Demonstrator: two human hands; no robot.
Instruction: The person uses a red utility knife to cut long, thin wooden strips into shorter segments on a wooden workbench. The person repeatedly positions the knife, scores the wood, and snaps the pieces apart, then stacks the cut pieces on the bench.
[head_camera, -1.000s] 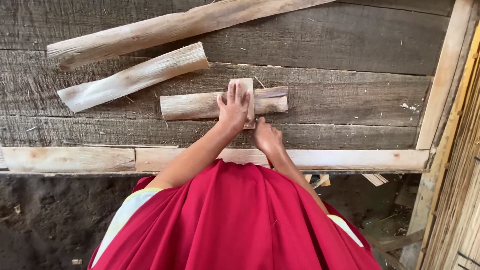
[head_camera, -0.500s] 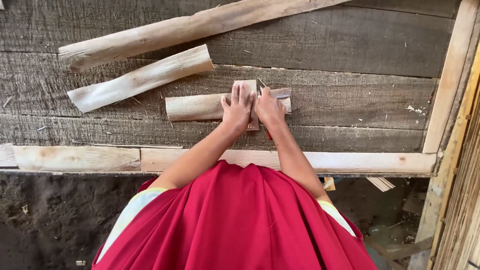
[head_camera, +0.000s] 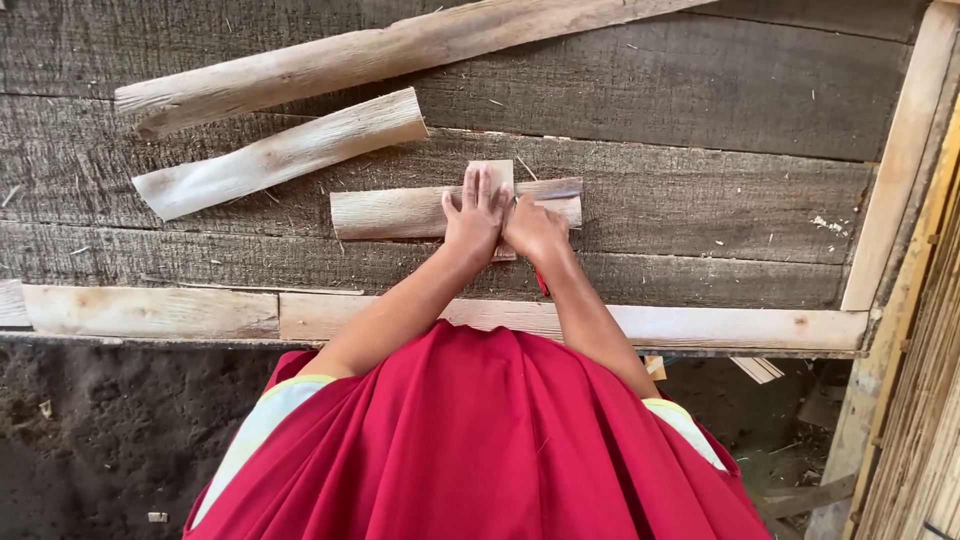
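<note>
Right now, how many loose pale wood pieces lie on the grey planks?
3: a long pole at top, a shorter split piece below it, and one under both hands. None seems hidden.

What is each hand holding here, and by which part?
The left hand lies flat on a small flat wood piece laid across the split log, pinning it. The right hand grips a red-handled tool by its handle.

Premises present as a rustic outdoor woodworking area. Evidence: a rough work platform (head_camera: 700, 110) of weathered grey planks edged with pale timber battens (head_camera: 560, 322); split wood pieces (head_camera: 280, 155) lying on it; bare earth floor (head_camera: 100, 430) beneath; offcuts (head_camera: 757, 368) on the ground; bundled cane wall (head_camera: 925, 400) alongside.
</note>
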